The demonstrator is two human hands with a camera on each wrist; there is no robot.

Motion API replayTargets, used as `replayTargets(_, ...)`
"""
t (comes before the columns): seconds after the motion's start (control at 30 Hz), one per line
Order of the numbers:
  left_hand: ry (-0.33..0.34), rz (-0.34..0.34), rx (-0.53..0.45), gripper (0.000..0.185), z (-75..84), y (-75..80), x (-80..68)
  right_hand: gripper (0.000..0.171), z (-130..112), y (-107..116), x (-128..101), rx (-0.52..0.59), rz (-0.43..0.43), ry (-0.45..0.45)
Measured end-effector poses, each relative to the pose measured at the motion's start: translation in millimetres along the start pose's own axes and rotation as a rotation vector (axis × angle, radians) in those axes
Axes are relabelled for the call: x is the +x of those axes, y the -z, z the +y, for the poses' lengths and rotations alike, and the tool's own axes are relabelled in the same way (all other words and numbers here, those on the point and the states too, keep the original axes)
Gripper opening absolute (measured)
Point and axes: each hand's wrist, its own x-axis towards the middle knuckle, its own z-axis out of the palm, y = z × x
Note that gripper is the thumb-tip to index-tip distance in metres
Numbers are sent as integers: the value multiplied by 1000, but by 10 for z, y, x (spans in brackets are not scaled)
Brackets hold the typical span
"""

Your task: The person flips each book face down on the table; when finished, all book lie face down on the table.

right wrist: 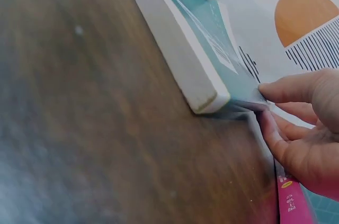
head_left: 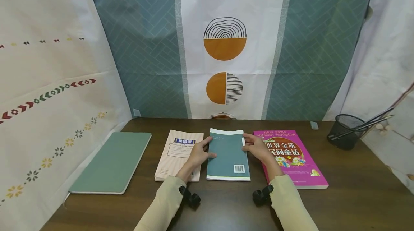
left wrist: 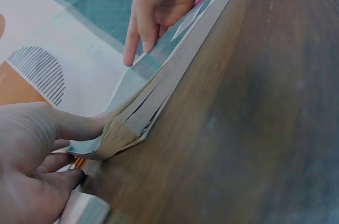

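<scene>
A teal book [head_left: 228,153] lies back cover up, barcode toward me, in the middle of the dark wooden table [head_left: 226,206]. My left hand [head_left: 207,150] holds its left edge. In the left wrist view the left hand [left wrist: 87,144] has its thumb on the cover and its fingers under the lifted corner of the teal book [left wrist: 159,97]. My right hand [head_left: 249,144] holds the right edge. The right wrist view shows the right hand [right wrist: 265,107] pinching the cover of the teal book [right wrist: 196,60], with the thumb on top.
A cream book [head_left: 178,153] lies just left of the teal one, and a pink book [head_left: 292,159] just right. A green notebook [head_left: 111,162] sits at the far left. A black mesh pen holder [head_left: 344,132] stands at the back right. Cloth backdrops surround the table.
</scene>
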Motion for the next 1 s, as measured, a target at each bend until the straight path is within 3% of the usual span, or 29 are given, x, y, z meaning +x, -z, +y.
replayTargets(0.3, 8, -35, 48, 76, 14, 11, -15, 61, -76, -35, -55, -23, -39, -44)
replayTargets(0.53, -45, -194, 159, 79, 227, -134, -103, 58, -173, 155, -154, -9, -52, -43)
replayTargets(0.73, -66, -250, 53, 74, 519, -554, -95, 57, -299, 568, -271, 129, -2, -60)
replayTargets(0.9, -30, -301, -22, 69, 610, -1079, -100, 58, -105, 933, -472, 21, 59, -86)
replayTargets(1.0, -25, -288, -99, 71, 623, -1384, -112, 58, 71, 1115, -594, -23, 149, -134)
